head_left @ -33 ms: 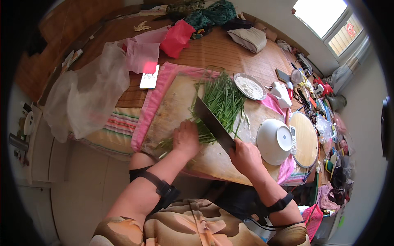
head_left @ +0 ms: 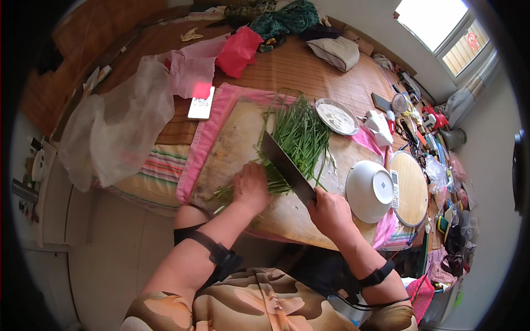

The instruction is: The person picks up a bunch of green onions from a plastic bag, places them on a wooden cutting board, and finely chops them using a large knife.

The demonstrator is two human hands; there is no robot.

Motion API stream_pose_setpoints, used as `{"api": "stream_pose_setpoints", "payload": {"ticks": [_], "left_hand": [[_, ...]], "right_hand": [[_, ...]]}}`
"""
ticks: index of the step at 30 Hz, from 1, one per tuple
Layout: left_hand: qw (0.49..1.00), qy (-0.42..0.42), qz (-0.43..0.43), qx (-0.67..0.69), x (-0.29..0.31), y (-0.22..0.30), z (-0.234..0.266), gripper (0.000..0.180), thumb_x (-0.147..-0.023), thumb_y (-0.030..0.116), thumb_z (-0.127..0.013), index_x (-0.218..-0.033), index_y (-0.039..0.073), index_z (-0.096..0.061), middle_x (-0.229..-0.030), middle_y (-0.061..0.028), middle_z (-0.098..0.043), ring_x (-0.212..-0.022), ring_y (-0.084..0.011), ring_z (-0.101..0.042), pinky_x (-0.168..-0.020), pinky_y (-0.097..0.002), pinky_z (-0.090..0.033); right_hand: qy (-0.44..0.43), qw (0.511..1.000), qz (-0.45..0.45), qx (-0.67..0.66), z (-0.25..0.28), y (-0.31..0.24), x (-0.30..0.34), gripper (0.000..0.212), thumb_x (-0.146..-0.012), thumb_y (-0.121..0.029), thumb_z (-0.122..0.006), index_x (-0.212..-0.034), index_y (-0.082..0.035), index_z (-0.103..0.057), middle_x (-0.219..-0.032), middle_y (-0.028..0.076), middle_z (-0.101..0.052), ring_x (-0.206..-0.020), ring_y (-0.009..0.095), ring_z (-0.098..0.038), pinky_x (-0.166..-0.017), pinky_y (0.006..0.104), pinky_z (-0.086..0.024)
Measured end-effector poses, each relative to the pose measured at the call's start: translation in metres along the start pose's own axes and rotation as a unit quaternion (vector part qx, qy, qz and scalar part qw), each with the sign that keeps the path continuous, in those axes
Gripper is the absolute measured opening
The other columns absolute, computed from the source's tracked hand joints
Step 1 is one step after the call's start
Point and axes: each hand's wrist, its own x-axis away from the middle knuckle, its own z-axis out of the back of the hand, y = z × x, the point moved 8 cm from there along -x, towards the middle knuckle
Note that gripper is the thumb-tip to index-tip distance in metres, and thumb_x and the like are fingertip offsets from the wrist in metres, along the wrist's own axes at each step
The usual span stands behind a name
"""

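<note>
Green stalks (head_left: pixel 302 132) lie in a loose bundle on the cutting board (head_left: pixel 229 129), the reference for all positions below. Most of the bundle occupies the far middle of the board; a smaller portion reaches toward its near-left edge.

Orientation: individual stalks fan out and cross, but the overall long axis runs from the board's far edge toward its near-left edge. Which ends are roots and which are tips cannot be told.

Left hand (head_left: pixel 251 186): placed over the near-left part of the board, fingers curled and close together on the stalks. This grip presumably steadies the bundle beside the blade.

Right hand (head_left: pixel 330 211): closed around the handle of a broad knife (head_left: pixel 288 168) above the near-middle of the board. The blade points toward the far-left of the board, roughly crosswise to the bundle, an angle that suits cutting across the stalks. Contact between edge and board cannot be confirmed.

Surroundings: an upturned white bowl (head_left: pixel 364 190) sits at the board's right side, and a plate of white powder (head_left: pixel 337 118) at its far-right corner, both probably kept there to leave working room. Pink cloth (head_left: pixel 193 171) lies beneath the board, likely as protection for the surface
</note>
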Motion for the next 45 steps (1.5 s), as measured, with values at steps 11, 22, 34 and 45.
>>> {"api": "stream_pose_setpoints", "payload": {"ticks": [11, 22, 34, 45], "left_hand": [[0.999, -0.040, 0.014, -0.017, -0.001, 0.003, -0.011, 0.044, -0.076, 0.017, -0.060, -0.117, 0.004, -0.052, -0.113, -0.0126, -0.050, -0.109, -0.0264, -0.047, -0.088, -0.0402, -0.041], [0.998, -0.056, 0.026, -0.002, 0.009, 0.006, 0.017, 0.109, -0.063, 0.048, -0.079, -0.145, 0.005, -0.022, -0.123, -0.0124, -0.044, -0.114, -0.0295, -0.045, -0.092, -0.0471, -0.040], [0.998, -0.007, -0.023, 0.055, 0.000, 0.000, -0.006, 0.074, -0.059, 0.030, -0.081, -0.118, -0.001, -0.048, -0.109, -0.0157, -0.049, -0.107, -0.0312, -0.048, -0.087, -0.0442, -0.043], [0.998, -0.043, -0.011, 0.048, 0.004, -0.005, -0.018, 0.074, -0.065, 0.023, -0.078, -0.125, -0.002, -0.043, -0.116, -0.0174, -0.046, -0.112, -0.0348, -0.045, -0.089, -0.0461, -0.041]], "right_hand": [[0.001, 1.000, 0.017, -0.023, -0.047, -0.002, -0.038, 0.017, -0.082, -0.018, -0.059, -0.084, -0.002, -0.055, -0.070, 0.023, -0.061, -0.069, 0.043, -0.060, -0.063, 0.0517, -0.048], [0.082, 0.996, -0.003, -0.043, 0.022, 0.002, -0.015, 0.018, -0.084, -0.023, -0.059, -0.088, -0.006, -0.058, -0.069, 0.021, -0.063, -0.066, 0.042, -0.062, -0.061, 0.0512, -0.049], [-0.025, 1.000, 0.005, -0.009, -0.011, 0.004, -0.006, 0.015, -0.081, -0.018, -0.056, -0.084, -0.003, -0.059, -0.071, 0.022, -0.063, -0.068, 0.042, -0.062, -0.063, 0.0512, -0.049], [0.020, 1.000, 0.007, -0.014, -0.043, -0.006, -0.033, 0.014, -0.083, -0.018, -0.055, -0.083, -0.004, -0.056, -0.069, 0.022, -0.063, -0.067, 0.040, -0.063, -0.061, 0.0506, -0.049]]}}
